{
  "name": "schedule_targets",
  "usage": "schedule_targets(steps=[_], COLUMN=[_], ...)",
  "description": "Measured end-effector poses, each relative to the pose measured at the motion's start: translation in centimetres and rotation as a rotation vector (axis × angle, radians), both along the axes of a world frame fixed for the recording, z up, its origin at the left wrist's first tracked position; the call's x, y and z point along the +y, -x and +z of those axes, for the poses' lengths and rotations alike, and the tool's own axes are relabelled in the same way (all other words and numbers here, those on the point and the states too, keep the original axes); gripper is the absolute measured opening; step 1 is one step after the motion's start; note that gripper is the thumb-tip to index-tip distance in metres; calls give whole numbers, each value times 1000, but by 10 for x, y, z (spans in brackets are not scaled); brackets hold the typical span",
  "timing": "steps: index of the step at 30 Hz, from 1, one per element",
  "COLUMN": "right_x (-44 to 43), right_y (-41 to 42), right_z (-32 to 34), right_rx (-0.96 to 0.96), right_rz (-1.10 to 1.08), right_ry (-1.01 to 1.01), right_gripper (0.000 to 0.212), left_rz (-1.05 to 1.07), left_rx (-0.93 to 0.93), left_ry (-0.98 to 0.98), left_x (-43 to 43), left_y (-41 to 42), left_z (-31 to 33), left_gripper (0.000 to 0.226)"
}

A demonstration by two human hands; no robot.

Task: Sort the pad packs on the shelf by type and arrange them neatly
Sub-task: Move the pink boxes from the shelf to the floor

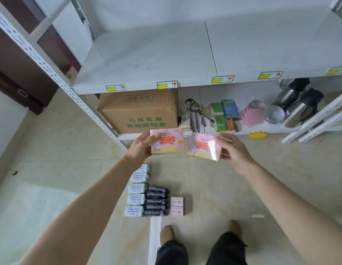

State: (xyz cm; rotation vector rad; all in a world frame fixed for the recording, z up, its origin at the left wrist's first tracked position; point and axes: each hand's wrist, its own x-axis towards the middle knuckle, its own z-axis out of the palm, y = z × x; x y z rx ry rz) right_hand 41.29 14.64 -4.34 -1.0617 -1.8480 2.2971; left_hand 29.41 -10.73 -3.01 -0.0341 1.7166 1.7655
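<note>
My left hand [141, 146] grips a pink pad pack [168, 141] by its left edge, held upright in the air below the white shelf [147, 60]. My right hand [233, 152] grips a second pink pad pack [202, 147] by its right edge, tilted, just right of the first. On the floor lie a column of several pale blue pad packs [136, 190], a column of several black pad packs [156, 200] beside it, and two small pink packs [176, 206] at the right.
The white shelf board carries yellow price labels [167, 85] on its front edge. Below it stand a cardboard box [139, 111], ladles [196, 111], packets [223, 113], a pink item [254, 113] and steel flasks [300, 109]. My feet [200, 234] stand behind the floor packs.
</note>
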Motion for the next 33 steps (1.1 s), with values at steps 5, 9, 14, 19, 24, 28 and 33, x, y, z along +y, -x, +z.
schedule_targets(steps=[5,9,14,19,24,28,33], right_x=[-49,-70,-81,-77,-69,-66,-65], right_y=[6,12,26,45,48,43,43], right_z=[-20,-50,-107,-189,-293,-385,-490], right_rx=[-69,-147,-223,-293,-372,-431,-455], right_rz=[-32,-39,-13,21,51,124,180], right_ry=[-5,-42,15,62,85,98,84], right_gripper=[43,44,47,57,63,56,26], left_rz=[2,48,109,215,253,237,236], left_rx=[-41,-101,-179,-244,-270,-286,-314], left_ry=[45,44,42,64,100,111,80], left_x=[-57,-73,-73,-67,-57,-58,-55], left_y=[13,20,29,41,49,49,49], left_z=[-32,-68,-118,-191,-281,-374,-476], left_gripper=[37,20,24,22,29,36,26])
